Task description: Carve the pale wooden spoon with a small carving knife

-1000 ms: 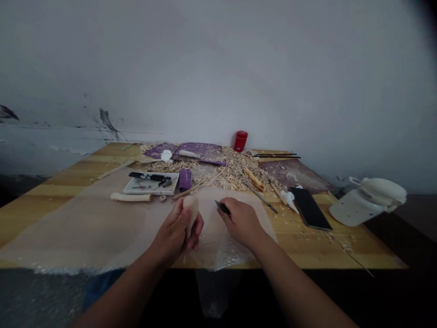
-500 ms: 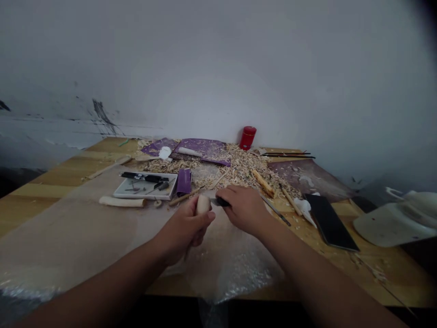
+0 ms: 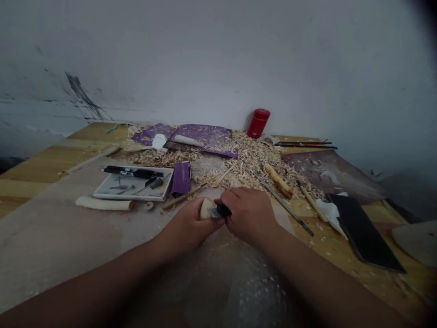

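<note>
My left hand is closed around a pale piece of wood whose rounded end shows above the fingers. In my right hand is a carving knife with a black handle; its short blade lies against the wood. The left thumb reaches along under the blade, close to the right fingers. Both hands are over the plastic-covered front of the table, and the lower part of the wood is hidden in my left palm.
Wood shavings heap up behind the hands. To the left are a white tray of tools, a purple block and a pale wooden stick. A thin file and a black phone-like slab lie right; a red can stands behind.
The knife blade has come down across the wood's end, and my hands are closer together. The left thumb has shifted toward the right hand. The camera view has moved closer to the table.
</note>
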A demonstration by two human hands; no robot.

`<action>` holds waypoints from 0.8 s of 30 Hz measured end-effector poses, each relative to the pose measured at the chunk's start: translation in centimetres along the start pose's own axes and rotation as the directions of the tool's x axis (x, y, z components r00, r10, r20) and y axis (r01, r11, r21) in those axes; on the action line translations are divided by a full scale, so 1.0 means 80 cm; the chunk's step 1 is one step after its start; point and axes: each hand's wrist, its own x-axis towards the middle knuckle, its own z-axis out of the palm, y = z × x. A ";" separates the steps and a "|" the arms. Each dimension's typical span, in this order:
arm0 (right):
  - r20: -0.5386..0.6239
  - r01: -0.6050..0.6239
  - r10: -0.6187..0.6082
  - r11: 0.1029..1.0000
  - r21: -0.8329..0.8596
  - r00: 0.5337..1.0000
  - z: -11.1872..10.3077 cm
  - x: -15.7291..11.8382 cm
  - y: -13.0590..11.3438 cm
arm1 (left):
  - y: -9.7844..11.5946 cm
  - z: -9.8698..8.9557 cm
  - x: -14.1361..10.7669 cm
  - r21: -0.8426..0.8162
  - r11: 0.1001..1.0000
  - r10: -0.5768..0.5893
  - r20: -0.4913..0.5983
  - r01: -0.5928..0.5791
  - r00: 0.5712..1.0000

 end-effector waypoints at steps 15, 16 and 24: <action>0.084 -0.153 0.166 0.977 -0.149 0.982 0.011 0.006 0.011 | -0.003 0.004 -0.018 0.169 0.981 -0.110 0.072 0.097 0.991; 0.102 -0.211 0.232 0.961 -0.181 0.967 0.010 0.008 0.021 | -0.004 0.006 -0.021 0.173 0.980 -0.122 0.106 0.102 0.987; 0.029 -0.193 0.198 0.973 -0.123 0.980 -0.002 0.000 0.018 | -0.009 -0.009 -0.010 0.139 0.987 -0.078 -0.009 0.078 0.997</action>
